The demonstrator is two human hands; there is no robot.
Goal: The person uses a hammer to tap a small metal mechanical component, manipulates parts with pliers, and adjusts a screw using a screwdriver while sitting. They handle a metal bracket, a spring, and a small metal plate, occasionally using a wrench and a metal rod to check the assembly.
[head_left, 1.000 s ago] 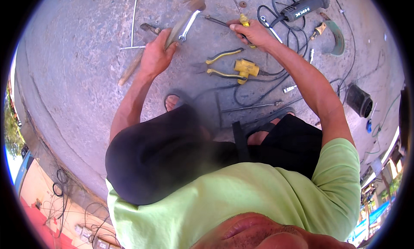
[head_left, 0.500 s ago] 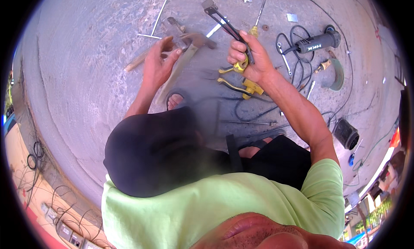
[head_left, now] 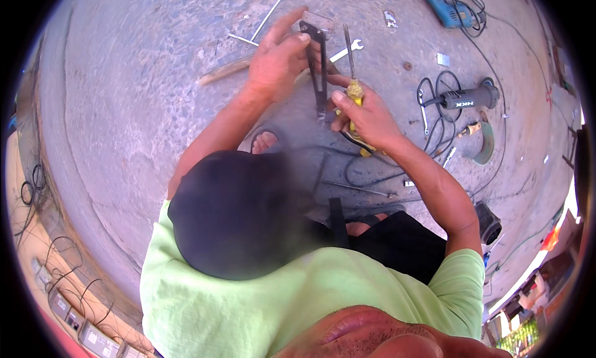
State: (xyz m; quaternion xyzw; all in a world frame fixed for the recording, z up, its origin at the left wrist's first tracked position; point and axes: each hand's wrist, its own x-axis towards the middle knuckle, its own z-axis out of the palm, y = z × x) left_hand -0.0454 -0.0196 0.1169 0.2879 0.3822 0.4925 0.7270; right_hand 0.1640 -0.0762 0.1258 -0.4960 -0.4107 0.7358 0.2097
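Observation:
My left hand is closed round the upper end of a black metal piece that has two long narrow arms and a block with bolts at its top. The piece hangs nearly upright, its lower end close to the fingers of my right hand. That hand is curled round a screwdriver with a yellow handle, the blade pointing away from me. Yellow-handled tools on the floor are mostly hidden behind my right hand. Part of a wooden handle shows left of my left wrist.
A T-shaped rod and a wrench lie on the concrete floor. To the right are an angle grinder with a coiled cord, a curved metal strip and a black cylinder. A blue power tool lies far right.
My left hand has moved up and taken hold of the black metal piece by its top. My right hand has lowered and now holds just the screwdriver. The view has shifted.

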